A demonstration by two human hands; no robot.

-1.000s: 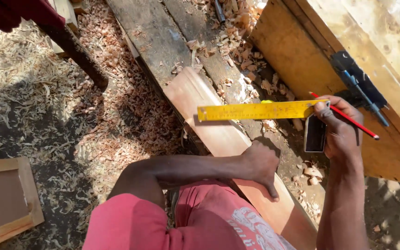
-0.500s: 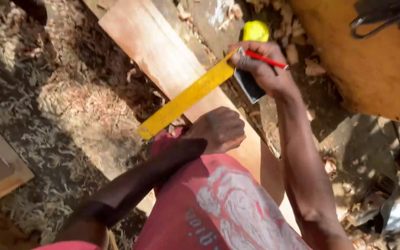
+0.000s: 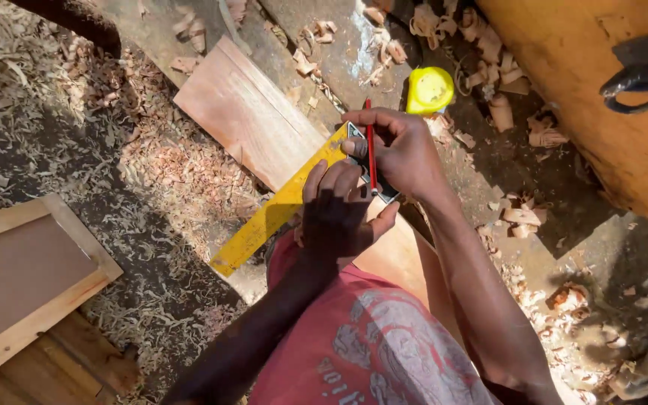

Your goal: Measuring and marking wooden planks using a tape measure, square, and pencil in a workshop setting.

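Note:
A reddish wooden plank (image 3: pixel 245 116) runs diagonally over my lap. A try square with a yellow blade (image 3: pixel 264 221) lies across it, its dark stock under my hands. My left hand (image 3: pixel 337 214) presses down on the blade near the stock, fingers curled over it. My right hand (image 3: pixel 401 150) sits just beyond, gripping the stock end and a red pencil (image 3: pixel 370 142) that points up along the plank's far edge. The two hands touch.
A yellow tape measure (image 3: pixel 429 90) lies among curled shavings past my right hand. An orange-yellow wooden box (image 3: pixel 564 67) with a black metal fitting (image 3: pixel 643 75) stands at upper right. A framed panel (image 3: pixel 24 289) lies at lower left on ground covered in shavings.
The view swung back over the plank. My left hand rose from a fist on the plank onto the square's blade. My right hand turned the pencil upright and stays on the stock.

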